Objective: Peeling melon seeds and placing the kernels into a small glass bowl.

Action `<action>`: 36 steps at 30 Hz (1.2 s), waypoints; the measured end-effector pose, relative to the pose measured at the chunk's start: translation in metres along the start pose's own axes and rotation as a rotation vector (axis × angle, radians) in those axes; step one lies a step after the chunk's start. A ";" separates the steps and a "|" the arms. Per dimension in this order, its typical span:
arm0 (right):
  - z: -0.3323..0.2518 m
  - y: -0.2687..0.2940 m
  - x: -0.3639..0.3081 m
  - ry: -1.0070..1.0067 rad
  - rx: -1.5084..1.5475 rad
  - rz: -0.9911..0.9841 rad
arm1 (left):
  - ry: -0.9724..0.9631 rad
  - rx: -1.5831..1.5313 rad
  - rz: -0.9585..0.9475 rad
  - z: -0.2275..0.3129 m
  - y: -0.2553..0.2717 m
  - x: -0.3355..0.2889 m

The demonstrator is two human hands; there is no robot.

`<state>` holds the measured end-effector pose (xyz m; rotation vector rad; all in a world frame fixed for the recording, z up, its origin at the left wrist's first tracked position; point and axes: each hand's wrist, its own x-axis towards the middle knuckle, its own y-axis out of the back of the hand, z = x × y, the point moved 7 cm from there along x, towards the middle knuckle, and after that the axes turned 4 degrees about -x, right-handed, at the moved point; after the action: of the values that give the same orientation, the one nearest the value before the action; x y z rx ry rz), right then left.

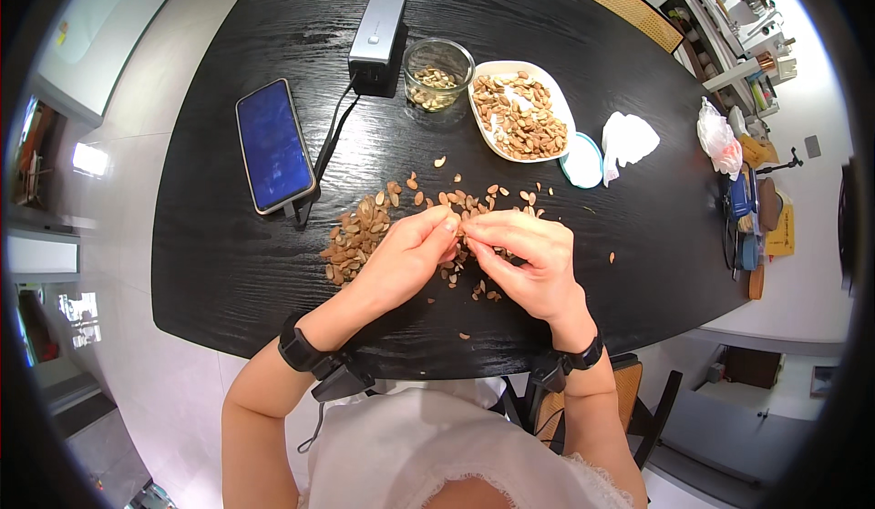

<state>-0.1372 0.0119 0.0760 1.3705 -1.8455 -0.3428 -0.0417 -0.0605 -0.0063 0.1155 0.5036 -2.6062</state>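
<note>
My left hand (403, 256) and my right hand (530, 256) meet over the table, fingertips pinched together. Between them is what looks like a small brown seed, mostly hidden by the fingers. Beneath and around both hands lie scattered brown seeds and shell pieces, with a denser pile of shells (361, 233) beside my left hand. Farther off, a white tray (567, 106) holds many brown seeds. To its left stands a clear glass jar (439, 53) with pale greenish kernels in the bottom. One loose pale kernel (440, 162) lies between the jar and the hands.
On the black table (210, 272), a phone (275, 147) lies at the left, its cable running to a silver power bank (377, 30). A round white lid with a blue-green rim (582, 161) and crumpled tissue (629, 142) lie right of the tray. A plastic bag (720, 138) sits near the right edge.
</note>
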 end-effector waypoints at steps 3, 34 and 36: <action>-0.003 -0.002 0.000 0.025 -0.030 -0.019 | 0.015 0.039 0.034 0.000 0.002 -0.001; 0.008 -0.003 -0.001 -0.189 0.162 -0.012 | -0.005 0.095 0.014 0.002 0.001 -0.002; 0.008 -0.004 -0.002 -0.184 0.163 -0.053 | 0.014 0.041 -0.003 0.002 0.000 -0.002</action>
<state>-0.1406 0.0101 0.0678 1.5447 -2.0278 -0.3625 -0.0405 -0.0601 -0.0045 0.1467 0.4553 -2.6208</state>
